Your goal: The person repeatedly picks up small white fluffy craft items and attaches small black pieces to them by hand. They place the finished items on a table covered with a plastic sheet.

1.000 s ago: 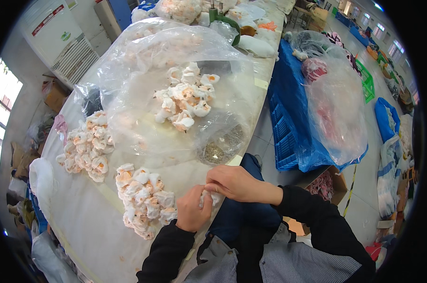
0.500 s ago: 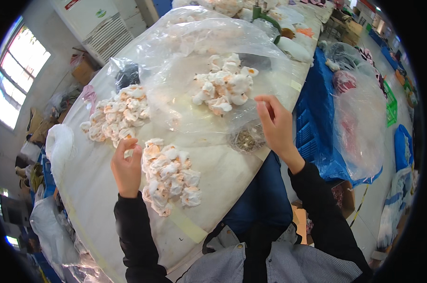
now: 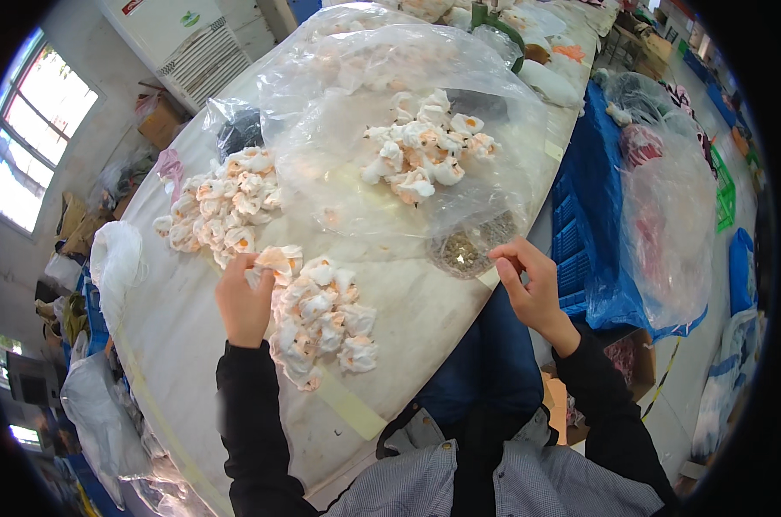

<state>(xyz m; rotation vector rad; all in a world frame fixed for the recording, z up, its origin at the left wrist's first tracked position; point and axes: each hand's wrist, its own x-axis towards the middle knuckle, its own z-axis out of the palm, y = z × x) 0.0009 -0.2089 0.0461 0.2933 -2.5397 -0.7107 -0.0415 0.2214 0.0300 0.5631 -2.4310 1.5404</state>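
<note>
1. Our left hand [image 3: 244, 303] rests on the pale surface [image 3: 425, 319], its grip pinching a white-and-orange fabric flower [image 3: 274, 258] between thumb and fingers.
2. That flower sits at the upper edge of the near heap of flowers [image 3: 321, 320], which lies just right of our left hand and touches it.
3. Our right hand [image 3: 533, 289] is raised at the surface's right edge, its grip pressed together at the fingertips [image 3: 504, 255]; we cannot tell whether anything small is caught between them.
4. Just beside those fingertips, to the left, lies a small clear bag of dark metal bits [image 3: 466, 252], partly under the edge of a big clear plastic bag [image 3: 408, 77].
5. On that big bag lies a second heap of flowers [image 3: 425, 155], well apart from both hands.
6. A third heap [image 3: 222, 207] lies on the surface above our left hand, near it but not touching.
7. A strip of yellowish tape [image 3: 352, 405] crosses the surface below the near heap.
8. To the right of the surface stand blue crates [image 3: 584, 207], with another clear bag of mixed pieces [image 3: 671, 233] against them.
</note>
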